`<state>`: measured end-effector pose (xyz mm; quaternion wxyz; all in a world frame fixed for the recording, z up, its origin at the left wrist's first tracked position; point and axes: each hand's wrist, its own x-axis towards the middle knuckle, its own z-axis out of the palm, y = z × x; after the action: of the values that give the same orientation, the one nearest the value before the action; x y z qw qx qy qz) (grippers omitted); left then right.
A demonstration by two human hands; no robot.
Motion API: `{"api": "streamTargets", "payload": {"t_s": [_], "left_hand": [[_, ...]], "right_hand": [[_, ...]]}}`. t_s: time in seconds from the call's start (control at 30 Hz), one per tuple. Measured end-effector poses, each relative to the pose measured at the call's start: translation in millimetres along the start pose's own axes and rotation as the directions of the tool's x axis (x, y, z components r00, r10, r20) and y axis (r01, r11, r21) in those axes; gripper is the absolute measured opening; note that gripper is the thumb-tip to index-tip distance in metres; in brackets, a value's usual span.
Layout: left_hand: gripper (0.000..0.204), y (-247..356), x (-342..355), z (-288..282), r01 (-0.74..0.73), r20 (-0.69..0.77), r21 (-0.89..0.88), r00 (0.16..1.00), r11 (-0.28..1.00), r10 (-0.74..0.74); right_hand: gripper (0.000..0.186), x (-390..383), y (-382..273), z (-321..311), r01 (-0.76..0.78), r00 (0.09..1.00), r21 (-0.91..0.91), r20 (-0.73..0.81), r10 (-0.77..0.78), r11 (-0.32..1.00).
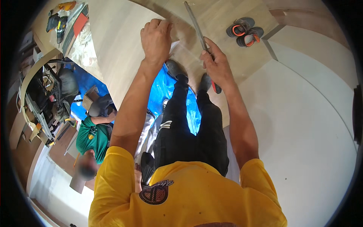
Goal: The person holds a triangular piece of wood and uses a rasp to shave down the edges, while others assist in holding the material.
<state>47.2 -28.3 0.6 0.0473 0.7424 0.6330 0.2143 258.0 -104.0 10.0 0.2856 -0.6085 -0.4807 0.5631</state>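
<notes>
At the far left, on the top corner of a large wooden board (121, 41), lies a power drill (58, 23) with some other tools on a sheet of clear plastic (81, 47). Below it stands a dark machine (45, 98) with cables. Next to it another person in a green shirt (92, 140) sits low, beside a blue plastic sheet (166, 89) that is spread on the floor.

The left hand (155, 39) lies on the wooden board, palm down. Its fingers are bent and pressed together, and they push on the surface near the edge of the board. It holds nothing that I can see.

Between the two arms, the person's legs in black trousers (189, 132) go down to dark shoes (177, 70), which stand at the edge of the blue sheet.

The right hand (215, 66) is just beside the left one, a little lower. Its fingers are closed tightly around a long, thin metal tool (196, 26). The gray blade goes up and to the left over the board, and a red end (216, 89) comes out under the hand. The blade seems to touch the board, but I cannot tell for sure.

Further right, a pair of gray and orange sandals (245, 32) lies on the wooden floor. At the right side is a wide white surface (302, 125).
</notes>
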Motion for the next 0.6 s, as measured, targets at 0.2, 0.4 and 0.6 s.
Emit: {"api": "streamTargets", "payload": {"t_s": [0.2,0.4,0.6], "left_hand": [[0.022,-28,12,-33,0.576,0.406,-0.724,0.8,0.379,-0.441],[0.031,-98,8,-44,0.35,-0.1,-0.761,0.768,0.545,-0.633],[0.065,-46,29,-14,0.342,0.009,-0.264,0.936,0.902,-0.352]], "right_hand": [[0.052,0,-30,-9,-0.194,0.957,0.167,0.249,0.149,0.967],[0.045,33,-6,-14,-0.012,0.965,0.081,0.261,-0.01,0.997],[0.042,59,-11,-28,0.077,0.926,0.029,0.369,-0.082,0.997]]}}
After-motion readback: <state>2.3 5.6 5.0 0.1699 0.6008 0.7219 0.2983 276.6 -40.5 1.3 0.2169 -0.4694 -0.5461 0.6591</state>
